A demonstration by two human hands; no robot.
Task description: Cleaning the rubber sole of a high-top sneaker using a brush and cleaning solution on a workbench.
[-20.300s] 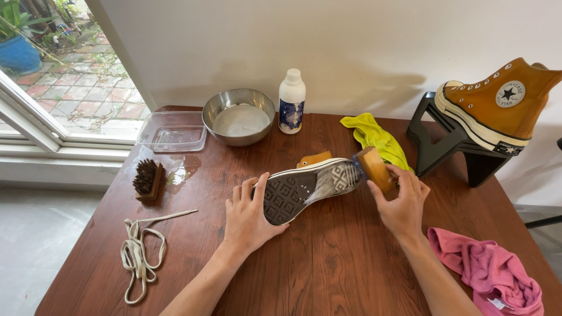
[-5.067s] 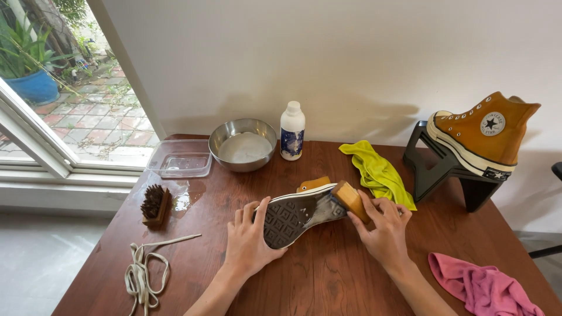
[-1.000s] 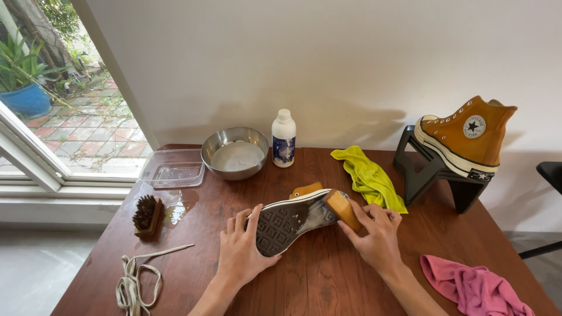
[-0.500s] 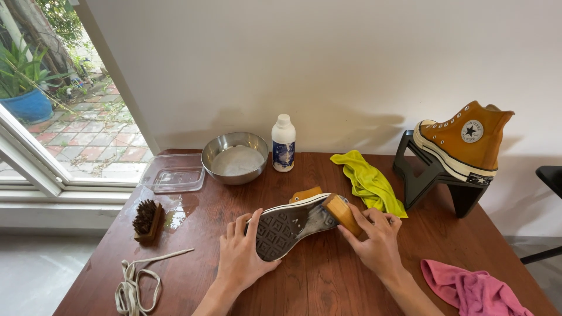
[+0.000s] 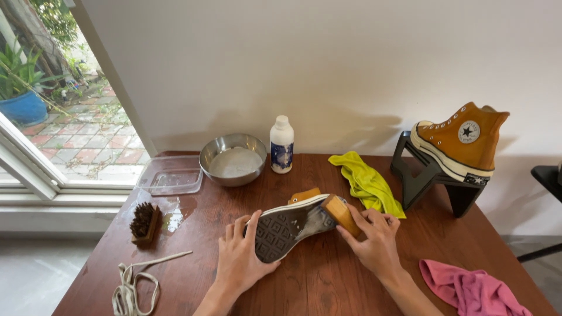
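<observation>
An orange high-top sneaker (image 5: 290,225) lies on its side on the wooden table (image 5: 316,281), its grey patterned sole facing me. My left hand (image 5: 240,257) grips the sole's near end. My right hand (image 5: 374,240) presses a tan wooden-backed brush (image 5: 341,213) against the sole's far end, which looks wet.
A steel bowl (image 5: 232,158) of soapy water, a white bottle (image 5: 281,144) and a clear plastic tray (image 5: 171,174) stand at the back. A bristle brush (image 5: 144,221) and white laces (image 5: 134,281) lie left. Yellow-green cloth (image 5: 366,182), pink cloth (image 5: 468,289), second sneaker (image 5: 462,140) on a black stand (image 5: 427,178) are on the right.
My hands and the shoe keep nearly the same pose over the last second; the brush hand has shifted slightly along the sole. The camera view has drifted a little.
</observation>
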